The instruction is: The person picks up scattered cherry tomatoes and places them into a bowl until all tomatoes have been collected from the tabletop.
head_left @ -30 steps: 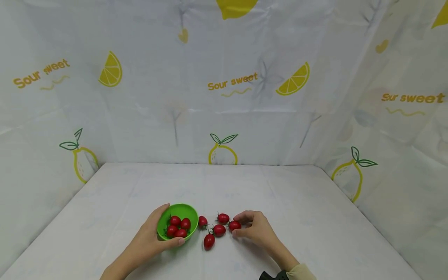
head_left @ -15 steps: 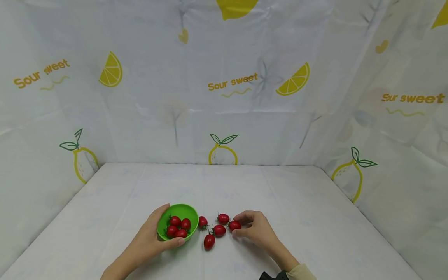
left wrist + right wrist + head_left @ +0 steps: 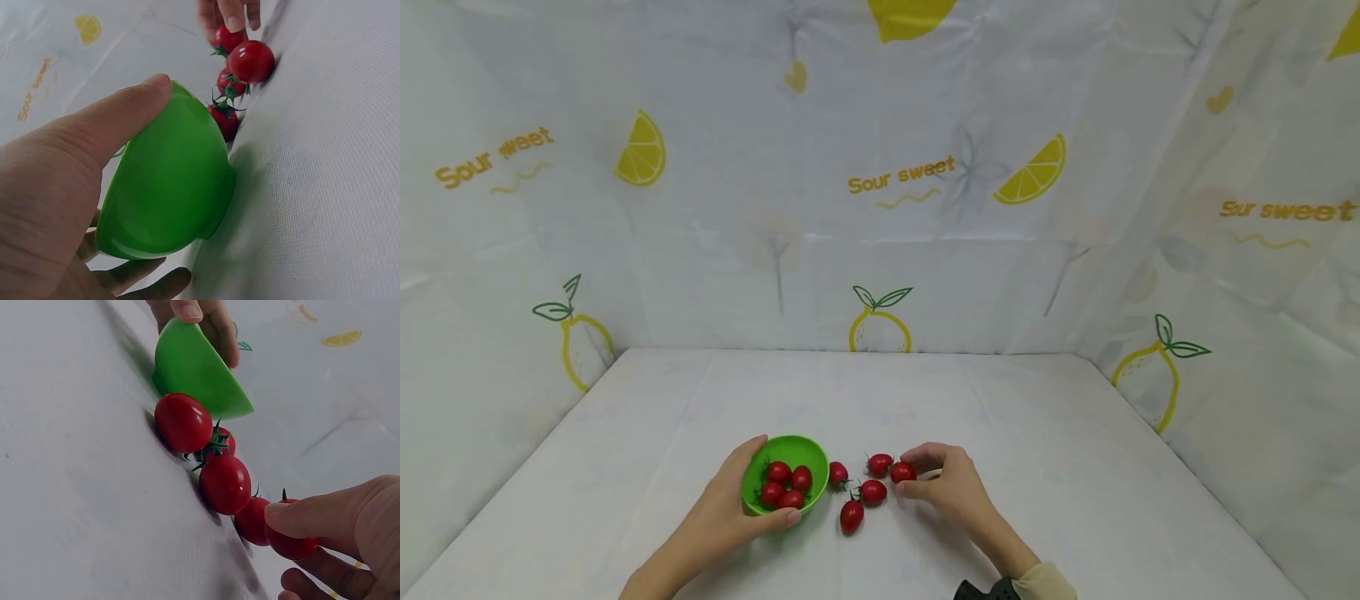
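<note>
My left hand grips a small green bowl by its side, thumb near the front of the rim and fingers around the back. Several red cherry tomatoes lie inside it. In the left wrist view the bowl hides its contents. Between thumb and fingers, my right hand pinches one cherry tomato. The right wrist view shows this pinched tomato close beside another one. Several loose tomatoes with green stems rest on the table between the bowl and my right hand.
A pale cloth-covered table spreads under everything. Behind and beside it hangs a white curtain printed with lemons. A black band and a beige sleeve are at my right wrist.
The pinched tomato and my right hand have risen slightly. My left hand keeps hold of the bowl, and the loose tomatoes stay in place. The whole view has shifted a little.
</note>
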Demonstrator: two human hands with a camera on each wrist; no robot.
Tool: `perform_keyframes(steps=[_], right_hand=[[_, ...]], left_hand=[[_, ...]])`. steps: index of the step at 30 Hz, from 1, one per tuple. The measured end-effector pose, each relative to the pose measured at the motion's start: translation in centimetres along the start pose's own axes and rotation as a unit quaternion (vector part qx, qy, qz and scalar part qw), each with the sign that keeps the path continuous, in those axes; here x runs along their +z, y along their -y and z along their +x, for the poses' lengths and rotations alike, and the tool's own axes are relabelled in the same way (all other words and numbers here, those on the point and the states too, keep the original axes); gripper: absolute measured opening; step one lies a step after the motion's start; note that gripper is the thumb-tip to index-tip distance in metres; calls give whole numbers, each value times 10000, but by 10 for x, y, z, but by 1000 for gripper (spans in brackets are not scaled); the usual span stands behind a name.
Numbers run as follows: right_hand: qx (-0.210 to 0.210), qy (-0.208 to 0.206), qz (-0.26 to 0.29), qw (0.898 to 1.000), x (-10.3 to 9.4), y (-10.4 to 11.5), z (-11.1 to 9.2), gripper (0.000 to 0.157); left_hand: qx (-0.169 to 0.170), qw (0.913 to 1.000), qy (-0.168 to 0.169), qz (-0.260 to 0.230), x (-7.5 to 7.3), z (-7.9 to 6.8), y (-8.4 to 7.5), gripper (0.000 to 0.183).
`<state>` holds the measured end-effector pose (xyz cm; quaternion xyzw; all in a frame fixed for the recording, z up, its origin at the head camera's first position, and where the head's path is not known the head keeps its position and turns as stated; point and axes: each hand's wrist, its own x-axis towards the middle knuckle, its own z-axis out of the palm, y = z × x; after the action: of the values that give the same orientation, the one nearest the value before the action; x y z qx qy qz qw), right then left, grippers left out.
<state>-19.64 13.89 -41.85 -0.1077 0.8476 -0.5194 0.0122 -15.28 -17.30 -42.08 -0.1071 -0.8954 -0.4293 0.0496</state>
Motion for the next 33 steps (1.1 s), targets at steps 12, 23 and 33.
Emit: perform_keyframes(steps=[12,23,33], right_hand=[[-900,157,-496,9946,17,34,13,27],[-1456,885,-659,9832,37,64,24,24],[-1396,963,-558,9839,52,66,26,23]], left_hand=[[-18,10000,-15,-41,1,1,2,106],[49,9999,-55,-134,1,1,5,105],[11,9999,-1,-152,0,1,5,105]])
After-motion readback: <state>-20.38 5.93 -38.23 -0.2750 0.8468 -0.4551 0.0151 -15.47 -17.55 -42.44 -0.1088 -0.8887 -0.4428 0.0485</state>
